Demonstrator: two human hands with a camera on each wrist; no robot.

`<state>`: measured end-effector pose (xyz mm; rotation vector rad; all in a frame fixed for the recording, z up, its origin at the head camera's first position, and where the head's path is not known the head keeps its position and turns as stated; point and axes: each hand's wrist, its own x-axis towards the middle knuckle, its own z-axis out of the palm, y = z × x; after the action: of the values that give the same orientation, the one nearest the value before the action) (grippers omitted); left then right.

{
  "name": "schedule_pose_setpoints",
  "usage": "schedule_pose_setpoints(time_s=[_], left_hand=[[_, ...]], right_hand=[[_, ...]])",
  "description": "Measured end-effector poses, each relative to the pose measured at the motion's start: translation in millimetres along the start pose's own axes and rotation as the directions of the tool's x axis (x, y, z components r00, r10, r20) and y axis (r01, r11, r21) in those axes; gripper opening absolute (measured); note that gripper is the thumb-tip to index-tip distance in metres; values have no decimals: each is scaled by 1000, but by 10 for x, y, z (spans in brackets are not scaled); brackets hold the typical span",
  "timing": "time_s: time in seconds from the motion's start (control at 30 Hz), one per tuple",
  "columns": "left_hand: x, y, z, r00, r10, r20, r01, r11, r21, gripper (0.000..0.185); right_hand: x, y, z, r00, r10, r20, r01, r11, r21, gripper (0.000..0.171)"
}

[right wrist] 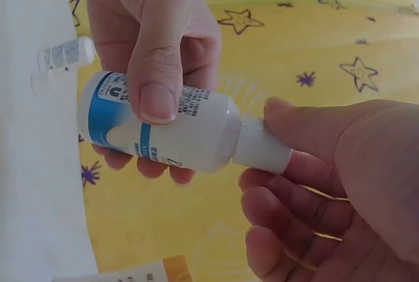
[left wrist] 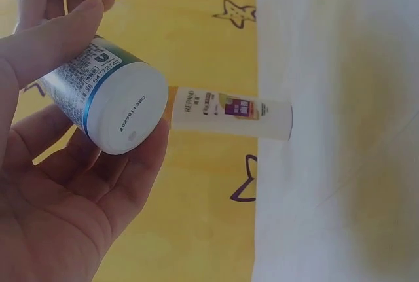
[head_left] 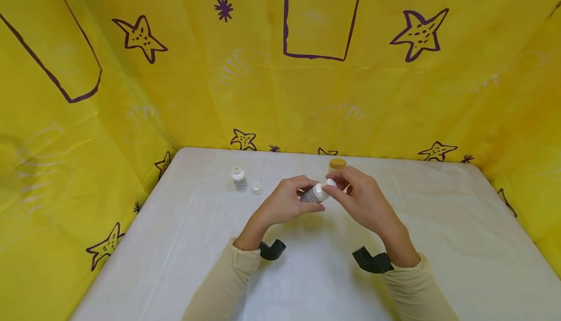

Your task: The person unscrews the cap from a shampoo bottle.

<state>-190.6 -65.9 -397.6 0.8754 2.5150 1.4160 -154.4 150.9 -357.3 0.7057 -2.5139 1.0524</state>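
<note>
A small white bottle (right wrist: 203, 135) with blue bands and printed labels is held tilted above the table. My left hand (head_left: 286, 200) grips its body, the thumb lying across the label in the right wrist view. At the neck end, my right hand (head_left: 363, 198) pinches the white cap (right wrist: 262, 146) between thumb and fingers. The cap sits at the neck; whether it is loose cannot be told. In the left wrist view the bottle's flat base (left wrist: 127, 108) faces the camera, with a stamped number on it.
Left of the hands, an uncapped white bottle (head_left: 239, 179) stands upright, with a small white cap (head_left: 256, 189) beside it. Behind the right hand stands a white bottle with an orange cap (head_left: 337, 163). Yellow patterned cloth (head_left: 263, 92) surrounds the white table (head_left: 175, 253).
</note>
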Motion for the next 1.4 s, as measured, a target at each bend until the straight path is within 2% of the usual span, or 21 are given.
schedule_pose_setpoints(time_s=[0.27,0.4,0.5,0.63,0.77,0.9,1.1,1.4], left_hand=[[2,-1,-7,1000,-4,-9,4,1000,12,44],[-3,1,-10,1000,-4,-12,4,1000,6,43],[-4,10,-6,1000,4,-17,-4,1000,2,42],[-4,34,1,1000,5,-12,-5,1000,0,42],[-3,54,5,1000,-6,0,6,1000,3,42],[-6,57,10,1000,-7,4,7,1000,12,41],[-10,47,14,1000,13,-1,-13,1000,3,41],[0,40,5,999,33,-7,-33,999,27,40]], right_hand=[[-12,-7,-48,997,-49,57,46,998,51,36],[-16,-16,-65,997,-45,55,42,997,59,43],[-15,-18,-69,1000,2,8,-3,999,45,44],[-9,-8,-66,993,109,-38,-109,994,16,34],[-7,0,-63,981,191,-30,-191,982,9,26],[-8,-6,-51,976,218,-15,-218,976,21,23],[-4,-17,-21,984,180,-2,-180,984,8,19],[-17,-10,-39,1000,7,-1,-7,1000,26,26]])
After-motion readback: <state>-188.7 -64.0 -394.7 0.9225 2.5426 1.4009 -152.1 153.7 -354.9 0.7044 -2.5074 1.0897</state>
